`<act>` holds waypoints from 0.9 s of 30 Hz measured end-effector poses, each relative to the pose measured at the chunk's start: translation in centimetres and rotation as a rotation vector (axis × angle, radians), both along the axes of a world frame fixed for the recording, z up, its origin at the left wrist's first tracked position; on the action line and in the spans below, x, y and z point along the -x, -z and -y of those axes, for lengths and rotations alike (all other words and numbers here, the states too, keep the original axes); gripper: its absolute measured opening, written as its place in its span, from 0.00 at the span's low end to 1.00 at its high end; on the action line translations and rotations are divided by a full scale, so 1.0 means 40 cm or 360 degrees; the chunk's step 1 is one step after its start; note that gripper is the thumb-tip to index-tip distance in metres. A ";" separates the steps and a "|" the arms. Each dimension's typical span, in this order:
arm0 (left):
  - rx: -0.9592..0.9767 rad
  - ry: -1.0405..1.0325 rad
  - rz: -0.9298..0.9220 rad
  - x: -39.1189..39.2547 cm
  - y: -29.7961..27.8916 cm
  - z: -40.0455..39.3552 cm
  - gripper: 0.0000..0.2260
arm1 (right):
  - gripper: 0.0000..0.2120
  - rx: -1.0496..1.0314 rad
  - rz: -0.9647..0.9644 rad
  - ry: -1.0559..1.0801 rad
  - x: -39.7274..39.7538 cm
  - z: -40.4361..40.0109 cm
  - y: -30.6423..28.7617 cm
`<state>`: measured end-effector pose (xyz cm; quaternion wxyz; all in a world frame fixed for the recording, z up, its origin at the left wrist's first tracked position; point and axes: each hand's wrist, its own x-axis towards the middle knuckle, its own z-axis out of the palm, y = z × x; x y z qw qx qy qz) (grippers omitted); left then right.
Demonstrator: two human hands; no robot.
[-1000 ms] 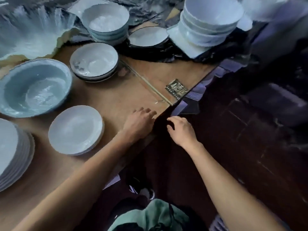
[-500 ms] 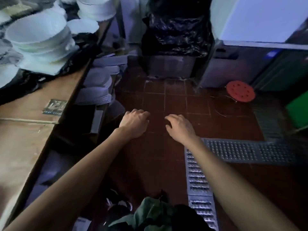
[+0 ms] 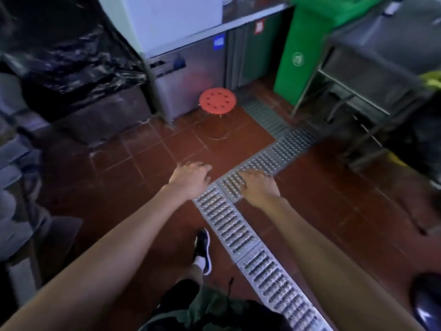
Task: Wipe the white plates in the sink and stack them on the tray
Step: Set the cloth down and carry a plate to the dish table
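We're looking down at a red tiled floor [image 3: 124, 185] with a metal drain grate [image 3: 241, 225] running across it, so that's our landmark. Beyond the grate's far end sits a green bin [image 3: 303, 51], and left of that a small red stool [image 3: 217, 101]. Over the grate's bend our left hand [image 3: 191, 179] and right hand [image 3: 259, 186] hang loose, holding nothing. No plates, sink or tray in view here.

Left hand [image 3: 189, 179] and right hand [image 3: 259, 187] (both holding nothing) above floor grate [image 3: 229, 223]
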<state>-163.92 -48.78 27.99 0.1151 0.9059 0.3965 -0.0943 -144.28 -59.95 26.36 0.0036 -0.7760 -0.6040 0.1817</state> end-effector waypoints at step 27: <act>0.0049 0.1363 0.0054 -1.363 0.075 -0.086 0.20 | 0.16 0.0012 -0.0098 0.1500 -0.966 0.221 0.020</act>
